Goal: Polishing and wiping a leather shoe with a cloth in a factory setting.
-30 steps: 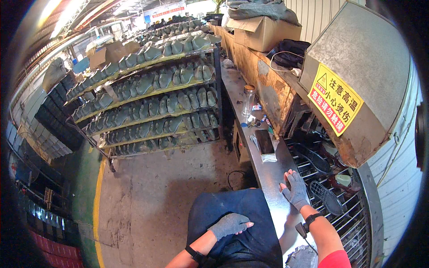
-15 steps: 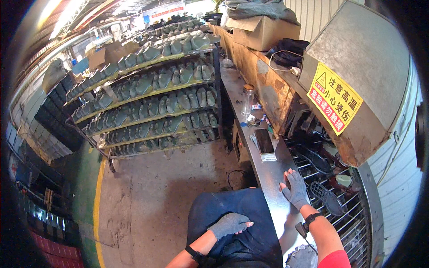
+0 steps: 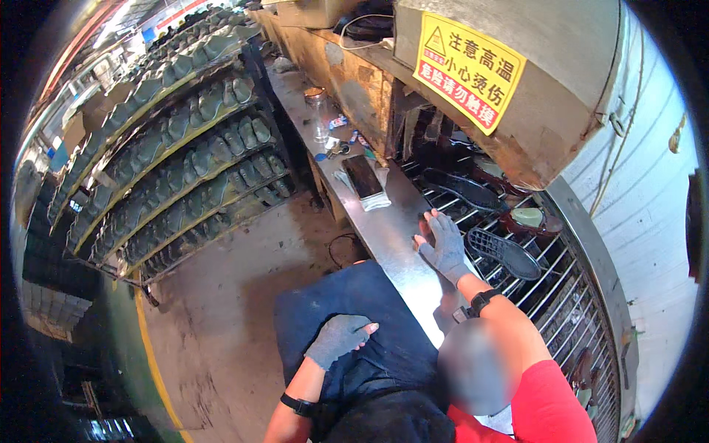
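Right hand (image 3: 444,248) rests on metal counter (image 3: 393,235), fingers extended; left hand (image 3: 340,340) on lap (image 3: 317,294) left of counter, grip unclear. Judged idle; reaching needs right hand lifted.

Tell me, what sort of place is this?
Probably a shoe workshop or factory: a tall rack carries rows of grey shoe shapes, dark soles lie on metal bars, and a yellow warning sign marks the hood above.

I'm seeing a tiered rack (image 3: 267,83) holding grey shoe-shaped pieces (image 3: 177,125) on my left; a clear bottle (image 3: 318,118) is standing ahead, and a hood (image 3: 555,52) is bearing a yellow-and-red sign (image 3: 473,70).
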`<state>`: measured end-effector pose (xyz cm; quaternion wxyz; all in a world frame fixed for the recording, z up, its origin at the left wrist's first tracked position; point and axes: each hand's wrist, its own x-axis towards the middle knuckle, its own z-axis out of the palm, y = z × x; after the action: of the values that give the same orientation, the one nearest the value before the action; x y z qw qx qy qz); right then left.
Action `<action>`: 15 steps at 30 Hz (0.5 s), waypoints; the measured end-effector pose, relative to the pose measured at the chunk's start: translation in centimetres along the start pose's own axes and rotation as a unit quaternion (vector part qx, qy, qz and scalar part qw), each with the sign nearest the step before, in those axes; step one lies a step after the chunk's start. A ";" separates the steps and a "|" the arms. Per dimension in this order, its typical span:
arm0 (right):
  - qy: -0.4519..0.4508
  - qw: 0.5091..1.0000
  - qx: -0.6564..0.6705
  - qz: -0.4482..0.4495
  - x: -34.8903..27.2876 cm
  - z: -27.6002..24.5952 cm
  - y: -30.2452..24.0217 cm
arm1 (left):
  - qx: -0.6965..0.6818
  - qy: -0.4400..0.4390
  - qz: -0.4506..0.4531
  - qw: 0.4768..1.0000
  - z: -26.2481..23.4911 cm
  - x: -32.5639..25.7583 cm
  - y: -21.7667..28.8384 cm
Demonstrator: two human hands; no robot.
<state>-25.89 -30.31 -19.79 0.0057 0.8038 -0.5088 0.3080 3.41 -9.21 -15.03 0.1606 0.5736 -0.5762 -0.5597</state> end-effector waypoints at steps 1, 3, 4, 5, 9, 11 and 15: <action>0.002 1.000 -0.003 0.004 -0.1 -0.6 0.6 | -0.003 0.008 0.000 1.000 0.1 0.1 0.2; -0.006 0.998 -0.028 0.047 -0.7 -2.3 2.4 | -0.040 0.011 0.020 0.999 0.3 -0.1 0.2; -0.019 0.998 -0.045 0.040 -1.3 -4.1 4.0 | -0.079 0.015 0.040 0.996 0.3 -0.2 0.2; -0.028 0.997 -0.059 0.039 -2.1 -5.6 5.4 | -0.079 0.019 0.038 0.996 0.3 -0.5 -0.3; -0.195 0.972 -0.048 0.126 -6.9 -13.5 13.8 | -0.232 0.054 0.074 0.968 0.1 0.3 -1.5; -0.204 0.958 -0.153 0.132 -6.8 -15.2 12.6 | -0.276 0.085 0.067 0.955 0.1 0.7 -0.8; -0.158 0.987 0.037 -0.017 -3.8 -17.7 1.4 | -0.438 0.031 0.050 0.897 1.5 0.4 1.4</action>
<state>-36.83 -22.19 -7.81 -0.0990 0.8507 -0.4780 0.1952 1.40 -9.27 -14.56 0.4415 0.4329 -0.2953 -0.7283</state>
